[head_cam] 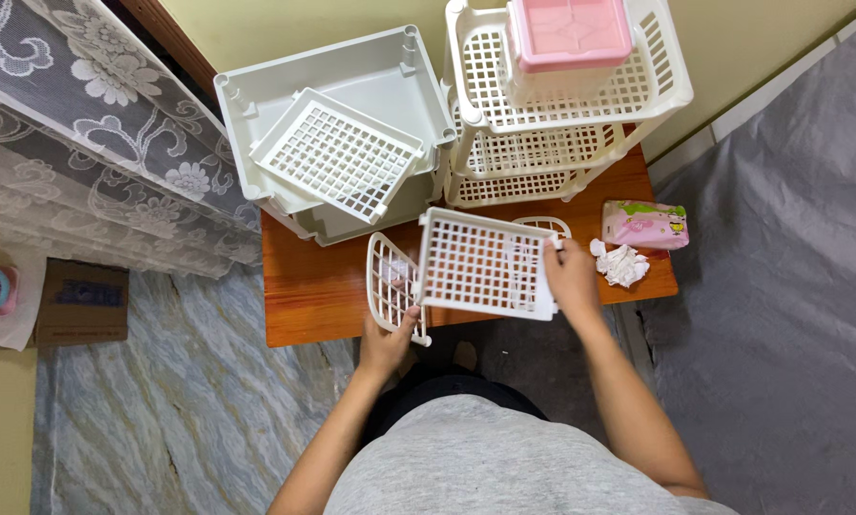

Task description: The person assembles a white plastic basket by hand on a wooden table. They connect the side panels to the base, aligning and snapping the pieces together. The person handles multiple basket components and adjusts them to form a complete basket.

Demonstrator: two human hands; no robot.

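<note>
From the head camera, a small brown wooden table [313, 296] stands against a yellow wall. The person's left hand [387, 341] is at the front edge of the table. Its fingers are curled shut around the bottom of a small white grid panel [390, 283], which stands up on its side. The right hand [571, 275] is closed on the right edge of a bigger white grid tray [485, 264], with the thumb on top. This tray is tilted, lifted a bit above the front middle of the table. The small panel touches the tray's left side.

At the back left corner sit stacked white bins [351, 143], and a loose grid tray [337, 153] lies tilted inside the top one. At the back right corner stands a white rack of baskets [561, 133]. A pink box [568, 36] sits in its top basket. Near the right edge lies a pink pack of wipes [645, 225]. A crumpled white tissue [622, 264] lies just in front of it, near the right hand. A lace curtain [94, 143] hangs to the left of the table.
</note>
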